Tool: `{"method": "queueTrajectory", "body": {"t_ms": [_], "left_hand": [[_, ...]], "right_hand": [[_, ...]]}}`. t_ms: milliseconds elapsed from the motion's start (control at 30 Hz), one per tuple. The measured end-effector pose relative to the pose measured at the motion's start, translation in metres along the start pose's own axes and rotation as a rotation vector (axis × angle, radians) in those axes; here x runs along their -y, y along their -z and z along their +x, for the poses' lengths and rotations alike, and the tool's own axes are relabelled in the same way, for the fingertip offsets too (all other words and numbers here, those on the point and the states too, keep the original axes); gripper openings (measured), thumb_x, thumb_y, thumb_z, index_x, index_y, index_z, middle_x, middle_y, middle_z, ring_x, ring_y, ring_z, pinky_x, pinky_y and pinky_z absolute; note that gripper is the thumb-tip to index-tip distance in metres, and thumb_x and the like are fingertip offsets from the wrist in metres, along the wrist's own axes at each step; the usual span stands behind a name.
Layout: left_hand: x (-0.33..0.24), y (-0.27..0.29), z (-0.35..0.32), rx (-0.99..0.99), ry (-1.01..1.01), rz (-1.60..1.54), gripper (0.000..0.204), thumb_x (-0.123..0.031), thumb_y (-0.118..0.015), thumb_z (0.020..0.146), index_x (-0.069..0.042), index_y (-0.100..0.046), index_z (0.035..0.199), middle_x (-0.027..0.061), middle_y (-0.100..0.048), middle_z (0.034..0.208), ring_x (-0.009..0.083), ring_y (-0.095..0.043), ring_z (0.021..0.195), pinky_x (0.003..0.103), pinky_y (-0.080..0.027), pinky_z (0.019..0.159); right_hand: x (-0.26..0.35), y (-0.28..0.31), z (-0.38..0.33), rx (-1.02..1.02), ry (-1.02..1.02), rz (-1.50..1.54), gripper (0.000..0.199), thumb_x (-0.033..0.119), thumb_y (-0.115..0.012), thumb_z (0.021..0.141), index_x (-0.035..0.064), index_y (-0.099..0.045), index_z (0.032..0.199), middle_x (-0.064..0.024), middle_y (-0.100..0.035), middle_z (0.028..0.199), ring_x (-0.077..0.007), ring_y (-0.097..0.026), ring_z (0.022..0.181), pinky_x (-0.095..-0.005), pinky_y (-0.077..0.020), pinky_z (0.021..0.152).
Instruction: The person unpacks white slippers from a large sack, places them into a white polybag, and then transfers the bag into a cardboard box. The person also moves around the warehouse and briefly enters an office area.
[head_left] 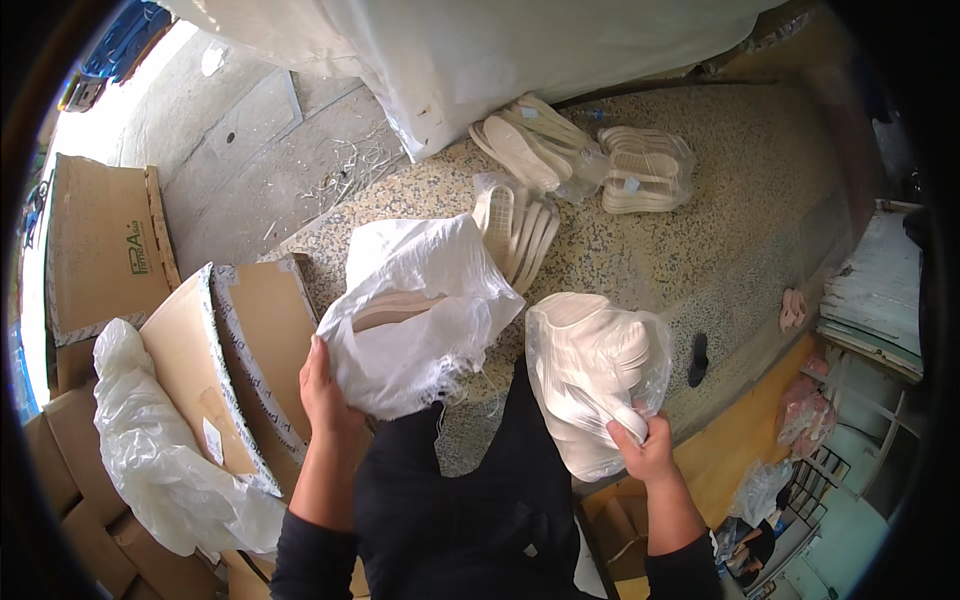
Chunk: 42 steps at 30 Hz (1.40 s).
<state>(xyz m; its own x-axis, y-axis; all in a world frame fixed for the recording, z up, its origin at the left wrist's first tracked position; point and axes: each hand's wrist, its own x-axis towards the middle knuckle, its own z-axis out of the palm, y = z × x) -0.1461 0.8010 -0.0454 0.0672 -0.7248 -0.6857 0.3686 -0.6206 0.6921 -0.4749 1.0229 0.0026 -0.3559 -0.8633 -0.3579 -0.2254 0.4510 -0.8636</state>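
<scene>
While my left hand (322,385) grips the woven white sack (415,315) by its edge, my right hand (645,445) has its fingers clenched on a clear bag of pale insoles (590,375), held just beside the sack. I judge the thin plastic could tear and spill. Below lies speckled floor (720,200), more insole bundles (645,165), cardboard boxes (100,240).

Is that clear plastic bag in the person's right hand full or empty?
Full: the clear bag, gripped by the right hand, bulges with stacked white insoles.
</scene>
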Motion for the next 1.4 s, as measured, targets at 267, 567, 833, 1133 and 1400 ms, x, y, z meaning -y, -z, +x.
{"method": "queueTrajectory", "body": {"t_ms": [267,567,833,1133,1400], "left_hand": [[-0.028,0.082,-0.008,0.346,0.137,0.336,0.044,-0.035,-0.050,0.101,0.005,-0.063,0.113,0.0085,-0.068,0.101,0.0141,-0.062,0.088,0.030,-0.050,0.080],[0.028,0.201,-0.093,0.174,0.249,-0.057,0.047,-0.037,-0.048,0.102,0.004,-0.059,0.123,0.0076,-0.065,0.111,0.0135,-0.059,0.099,0.029,-0.045,0.090],[0.060,0.190,-0.069,0.170,0.071,0.051,0.039,-0.010,-0.058,0.095,0.005,-0.054,0.132,0.0078,-0.064,0.119,0.0132,-0.057,0.106,0.029,-0.043,0.095],[-0.004,0.166,-0.017,0.062,0.063,-0.082,0.038,-0.028,-0.050,0.103,0.005,-0.064,0.116,0.0070,-0.068,0.101,0.0112,-0.060,0.084,0.027,-0.048,0.076],[-0.052,0.150,0.016,0.193,-0.102,0.248,0.038,-0.030,-0.055,0.099,0.004,-0.067,0.110,0.0045,-0.069,0.091,0.0091,-0.058,0.078,0.026,-0.047,0.072]], "right_hand": [[0.189,-0.048,0.008,0.125,0.296,0.003,0.021,0.014,-0.076,0.082,-0.0020,-0.070,0.094,-0.0086,-0.067,0.080,-0.0163,-0.064,0.073,-0.0272,-0.0473,0.066],[0.213,-0.240,0.069,-0.031,-0.053,0.517,0.029,0.015,-0.065,0.093,-0.0066,-0.062,0.112,-0.0086,-0.068,0.099,-0.0136,-0.062,0.089,-0.0266,-0.0480,0.080],[0.220,-0.299,0.072,-0.221,-0.249,0.725,0.036,0.016,-0.059,0.095,-0.0067,-0.056,0.122,-0.0148,-0.063,0.114,-0.0205,-0.062,0.099,-0.0318,-0.0491,0.085],[0.183,-0.295,0.033,-0.375,-0.319,0.977,0.041,0.019,-0.049,0.100,-0.0036,-0.044,0.135,-0.0163,-0.054,0.132,-0.0316,-0.055,0.119,-0.0461,-0.0472,0.099],[0.159,-0.274,0.032,-0.467,-0.269,0.971,0.040,0.018,-0.052,0.098,-0.0055,-0.048,0.130,-0.0172,-0.055,0.128,-0.0304,-0.057,0.115,-0.0439,-0.0486,0.096]]}}
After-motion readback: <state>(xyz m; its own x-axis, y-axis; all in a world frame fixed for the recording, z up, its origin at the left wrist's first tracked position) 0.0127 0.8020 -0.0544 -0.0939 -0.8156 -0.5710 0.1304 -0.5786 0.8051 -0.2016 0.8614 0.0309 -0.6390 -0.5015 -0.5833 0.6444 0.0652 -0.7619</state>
